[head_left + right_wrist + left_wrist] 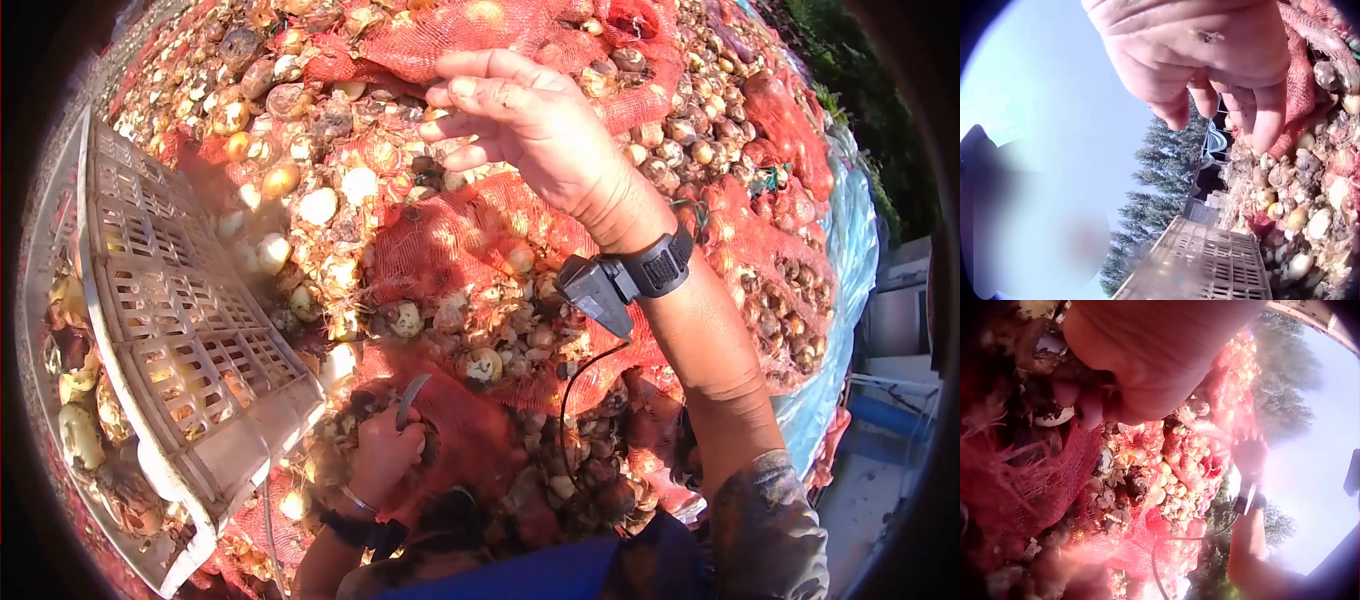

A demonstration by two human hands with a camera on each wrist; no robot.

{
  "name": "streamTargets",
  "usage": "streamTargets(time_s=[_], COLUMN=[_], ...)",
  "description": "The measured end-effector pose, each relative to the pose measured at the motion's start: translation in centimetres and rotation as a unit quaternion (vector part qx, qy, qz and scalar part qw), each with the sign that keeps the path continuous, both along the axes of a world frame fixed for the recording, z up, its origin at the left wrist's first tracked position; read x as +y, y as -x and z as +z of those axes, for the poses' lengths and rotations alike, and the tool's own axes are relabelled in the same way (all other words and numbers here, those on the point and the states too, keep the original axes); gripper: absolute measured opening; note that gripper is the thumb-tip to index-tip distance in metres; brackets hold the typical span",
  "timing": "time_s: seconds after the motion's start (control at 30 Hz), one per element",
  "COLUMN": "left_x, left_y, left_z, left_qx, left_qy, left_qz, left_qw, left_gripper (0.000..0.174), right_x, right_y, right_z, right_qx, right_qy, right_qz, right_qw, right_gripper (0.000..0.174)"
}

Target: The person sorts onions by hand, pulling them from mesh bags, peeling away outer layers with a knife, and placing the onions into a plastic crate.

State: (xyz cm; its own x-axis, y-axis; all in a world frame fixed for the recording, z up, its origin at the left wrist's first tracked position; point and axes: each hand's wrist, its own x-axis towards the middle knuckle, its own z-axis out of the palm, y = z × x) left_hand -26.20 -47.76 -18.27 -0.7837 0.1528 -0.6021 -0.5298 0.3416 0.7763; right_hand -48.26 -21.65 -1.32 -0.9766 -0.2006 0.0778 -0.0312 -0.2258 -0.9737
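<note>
Low on onion heap (480,365) | left hand (385,455) grips curved blade (410,398), tip pointing up | right hand (530,125) loose, empty.

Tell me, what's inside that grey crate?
Pale bulbs lie inside the grey crate. Its slatted wall covers the rest, so how many cannot be seen.

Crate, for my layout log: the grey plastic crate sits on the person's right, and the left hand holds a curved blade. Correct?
No. The head view shows the crate on the person's left; the left hand does hold the curved blade.
</note>
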Motion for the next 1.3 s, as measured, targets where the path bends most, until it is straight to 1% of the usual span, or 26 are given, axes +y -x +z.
streamTargets(time_s=[0.07,0.1,0.13,0.2,0.27,0.33,0.4,0.47,0.5,0.53,0.6,0.67,0.73,0.77,0.8,0.83,0.87,0.93,1.0,1.07,1.1,1.13,1.17,1.23,1.27,1.3], left_x=[0.3,0.4,0.4,0.4,0.3,0.3,0.5,0.6,0.7,0.8,0.8,0.6,0.6,0.6,0.6,0.6,0.6,0.5,0.7,0.9,0.9,0.9,1.0,0.9,0.9,1.1], left_y=[0.2,0.4,0.4,0.4,0.4,0.6,0.7,0.7,0.8,1.0,1.0,0.6,0.7,0.7,0.7,0.5,0.4,0.4,0.4,0.6,0.6,0.5,0.6,0.6,0.5,0.6], left_z=[0.5,0.7,0.8,0.4,0.1,-0.1,-0.5,-0.3,0.0,0.0,-0.4,-0.3,-0.3,-0.3,-0.3,-0.3,-0.3,-0.3,0.1,0.3,0.3,0.5,1.0,0.7,0.8,1.1], left_qx=[0.015,0.006,-0.007,-0.018,-0.028,-0.063,-0.068,-0.073,-0.075,-0.073,-0.074,-0.083,-0.052,-0.051,-0.049,-0.048,-0.050,-0.028,-0.025,-0.009,-0.003,0.001,0.006,-0.004,-0.025,-0.017], left_qy=[0.013,0.018,0.026,0.022,0.018,0.026,0.031,0.034,0.035,0.036,0.035,0.039,0.021,0.020,0.029,0.038,0.038,0.031,0.028,0.024,0.031,0.039,0.037,0.041,0.044,0.046], left_qz=[-0.007,-0.009,-0.013,-0.004,-0.008,0.005,-0.002,-0.005,-0.006,-0.005,0.000,0.005,-0.007,-0.008,-0.012,-0.013,-0.010,-0.017,-0.009,0.001,-0.011,-0.025,-0.030,-0.028,-0.024,-0.027], left_qw=[1.000,1.000,1.000,1.000,0.999,0.998,0.997,0.997,0.997,0.997,0.997,0.996,0.998,0.998,0.998,0.998,0.998,0.999,0.999,1.000,0.999,0.999,0.999,0.999,0.998,0.998], left_gripper=[0.010,0.011,0.012,0.012,0.013,0.014,0.014,0.014,0.014,0.014,0.014,0.015,0.015,0.015,0.014,0.014,0.014,0.012,0.011,0.010,0.010,0.010,0.009,0.009,0.008,0.008], right_x=[5.0,7.9,8.6,8.8,7.2,5.1,3.5,3.3,3.5,3.5,2.8,2.8,3.8,5.5,7.3,8.9,9.4,12.4,13.6,14.6,14.9,13.9,13.0,7.4,3.9,0.0], right_y=[-0.7,-1.3,-3.5,-5.7,-5.7,-3.9,-2.9,-2.8,-3.1,-3.9,-6.7,-11.3,-16.0,-18.0,-20.2,-22.3,-23.3,-27.5,-29.3,-27.7,-26.2,-23.4,-20.4,-13.8,-11.1,-10.0], right_z=[-7.5,-13.4,-16.0,-21.1,-24.0,-25.0,-25.5,-24.6,-23.3,-24.0,-21.0,-20.3,-19.2,-19.2,-20.1,-20.1,-17.3,-18.3,-18.4,-17.9,-17.5,-15.0,-12.5,-6.5,-3.6,0.9], right_qx=[-0.135,-0.165,-0.118,-0.152,-0.070,-0.150,-0.164,-0.131,-0.151,-0.090,-0.022,0.060,0.097,-0.002,-0.059,-0.255,-0.380,-0.431,-0.418,-0.421,-0.376,-0.353,-0.317,-0.201,-0.150,-0.087], right_qy=[-0.326,-0.489,-0.604,-0.627,-0.681,-0.680,-0.741,-0.758,-0.715,-0.716,-0.696,-0.594,-0.570,-0.481,-0.330,-0.173,-0.017,0.184,0.180,0.222,0.216,0.222,0.233,0.268,0.309,0.279], right_qz=[-0.049,-0.022,-0.010,0.022,-0.020,-0.005,-0.009,-0.007,0.040,0.059,0.107,0.066,0.016,0.044,0.041,0.052,0.004,0.000,-0.063,-0.143,-0.154,-0.141,-0.068,0.010,0.086,0.111], right_qw=[0.934,0.856,0.788,0.764,0.729,0.718,0.651,0.639,0.681,0.690,0.709,0.800,0.816,0.875,0.941,0.950,0.925,0.884,0.888,0.868,0.887,0.898,0.917,0.942,0.935,0.950], right_gripper=[0.024,0.029,0.034,0.039,0.026,0.047,0.051,0.049,0.049,0.055,0.053,0.055,0.055,0.055,0.054,0.057,0.065,0.079,0.076,0.066,0.057,0.054,0.054,0.052,0.053,0.062])
